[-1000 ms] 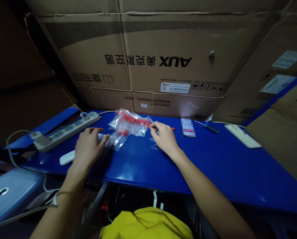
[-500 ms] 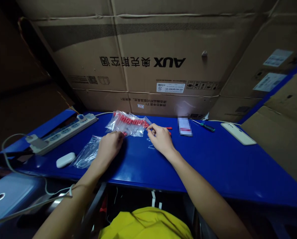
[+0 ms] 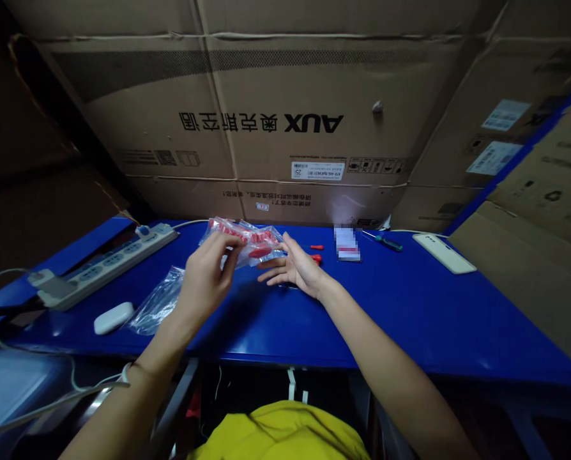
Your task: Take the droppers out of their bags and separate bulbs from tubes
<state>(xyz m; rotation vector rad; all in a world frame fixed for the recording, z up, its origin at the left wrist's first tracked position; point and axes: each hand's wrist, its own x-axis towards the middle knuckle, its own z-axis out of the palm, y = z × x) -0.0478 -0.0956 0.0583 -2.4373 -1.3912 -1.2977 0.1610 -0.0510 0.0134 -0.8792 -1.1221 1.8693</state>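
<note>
My left hand (image 3: 204, 278) pinches the bag of red pieces (image 3: 247, 241) by one edge above the surface (image 3: 410, 306), my right hand (image 3: 292, 271) lies open beneath, so I judge pieces could spill if the bag tips.

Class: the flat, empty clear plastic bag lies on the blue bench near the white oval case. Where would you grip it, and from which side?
Pinch the near edge of the clear plastic bag from above, likely with the left hand. It lies flat and crumpled on the blue bench, so only a raised edge gives purchase. The white oval case crowds its left side.
</note>
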